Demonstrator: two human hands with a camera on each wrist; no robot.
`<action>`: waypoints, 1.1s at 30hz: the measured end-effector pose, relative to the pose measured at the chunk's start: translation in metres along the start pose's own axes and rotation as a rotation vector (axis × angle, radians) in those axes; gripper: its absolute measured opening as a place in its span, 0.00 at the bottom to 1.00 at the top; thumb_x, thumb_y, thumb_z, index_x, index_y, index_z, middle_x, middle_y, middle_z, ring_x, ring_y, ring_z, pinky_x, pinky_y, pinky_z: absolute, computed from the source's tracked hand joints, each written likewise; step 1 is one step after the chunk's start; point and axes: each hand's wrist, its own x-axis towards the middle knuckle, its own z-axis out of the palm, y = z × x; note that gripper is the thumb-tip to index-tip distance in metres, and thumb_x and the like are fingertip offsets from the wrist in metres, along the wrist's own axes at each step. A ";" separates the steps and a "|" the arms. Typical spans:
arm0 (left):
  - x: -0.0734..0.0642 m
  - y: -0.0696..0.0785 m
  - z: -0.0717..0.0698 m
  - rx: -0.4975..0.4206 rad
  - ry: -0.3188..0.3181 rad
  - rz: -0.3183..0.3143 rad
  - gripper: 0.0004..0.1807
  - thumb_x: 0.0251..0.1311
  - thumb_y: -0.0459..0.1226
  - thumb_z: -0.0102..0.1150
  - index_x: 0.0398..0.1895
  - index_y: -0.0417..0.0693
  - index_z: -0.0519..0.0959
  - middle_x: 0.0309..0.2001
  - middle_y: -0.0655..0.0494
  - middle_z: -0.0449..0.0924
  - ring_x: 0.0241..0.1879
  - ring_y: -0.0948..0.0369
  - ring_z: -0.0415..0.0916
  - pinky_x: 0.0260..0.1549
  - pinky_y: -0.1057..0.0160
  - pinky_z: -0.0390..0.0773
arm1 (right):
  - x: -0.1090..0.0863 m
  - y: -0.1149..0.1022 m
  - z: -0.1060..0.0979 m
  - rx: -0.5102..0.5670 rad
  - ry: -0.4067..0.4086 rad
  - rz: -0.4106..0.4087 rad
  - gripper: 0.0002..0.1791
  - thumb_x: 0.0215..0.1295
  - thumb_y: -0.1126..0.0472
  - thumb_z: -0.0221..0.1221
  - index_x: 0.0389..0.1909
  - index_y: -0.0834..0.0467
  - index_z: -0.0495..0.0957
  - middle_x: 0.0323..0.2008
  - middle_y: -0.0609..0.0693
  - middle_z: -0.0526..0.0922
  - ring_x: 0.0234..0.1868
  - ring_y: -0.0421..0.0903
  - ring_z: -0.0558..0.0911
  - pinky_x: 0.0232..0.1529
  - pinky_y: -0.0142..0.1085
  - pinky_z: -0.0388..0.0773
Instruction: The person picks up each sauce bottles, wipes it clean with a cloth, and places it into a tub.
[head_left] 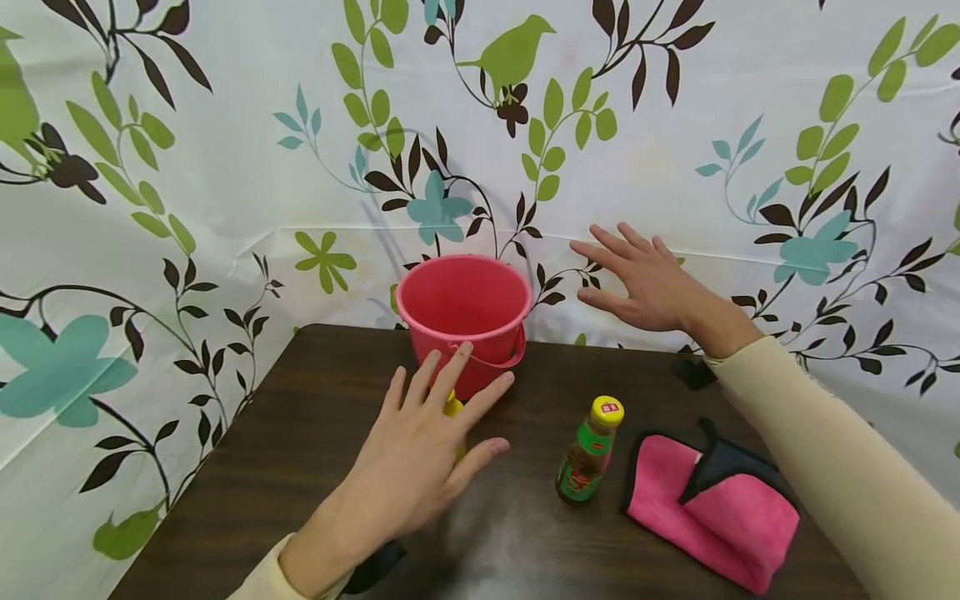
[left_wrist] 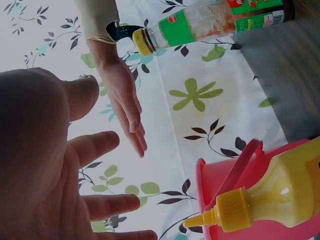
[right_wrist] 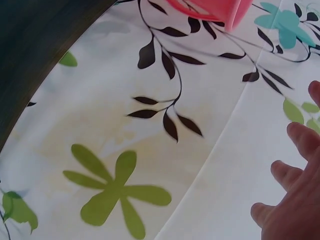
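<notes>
My left hand (head_left: 420, 454) is spread with straight fingers above the table, holding nothing. Under it, mostly hidden in the head view, stands a yellow squeeze bottle (left_wrist: 285, 192) with a pointed nozzle. Just behind is a pink bucket (head_left: 465, 300), its handle hanging down at the front. My right hand (head_left: 645, 279) is raised in the air to the bucket's right, fingers extended and nothing in them. Between the two arms, a glass sauce bottle (head_left: 587, 454) with a yellow cap and green label stands upright on the table.
A folded pink cloth (head_left: 720, 517) with dark edging lies right of the sauce bottle, beneath my right forearm. The dark wooden table (head_left: 330, 400) ends at a hanging white curtain (head_left: 247, 150) printed with leaves, flowers and birds.
</notes>
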 end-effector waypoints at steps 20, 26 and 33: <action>0.002 -0.007 -0.001 -0.005 -0.007 -0.030 0.42 0.67 0.66 0.58 0.83 0.78 0.58 0.86 0.47 0.53 0.80 0.35 0.57 0.71 0.24 0.65 | 0.043 -0.027 0.023 0.035 -0.044 -0.110 0.42 0.73 0.36 0.58 0.84 0.40 0.57 0.87 0.52 0.51 0.87 0.62 0.49 0.81 0.73 0.42; 0.005 -0.005 -0.001 -0.029 -0.049 -0.052 0.42 0.67 0.66 0.58 0.83 0.79 0.57 0.86 0.47 0.51 0.81 0.35 0.55 0.73 0.24 0.62 | 0.053 -0.036 0.032 0.039 -0.059 -0.156 0.42 0.73 0.35 0.57 0.84 0.41 0.58 0.86 0.52 0.53 0.87 0.61 0.49 0.82 0.72 0.43; 0.005 -0.005 0.001 -0.024 -0.046 -0.051 0.41 0.68 0.66 0.56 0.83 0.79 0.57 0.85 0.47 0.53 0.80 0.35 0.56 0.73 0.25 0.62 | 0.063 -0.041 0.046 0.091 -0.120 -0.194 0.42 0.73 0.37 0.57 0.84 0.41 0.58 0.86 0.53 0.54 0.87 0.61 0.49 0.83 0.69 0.43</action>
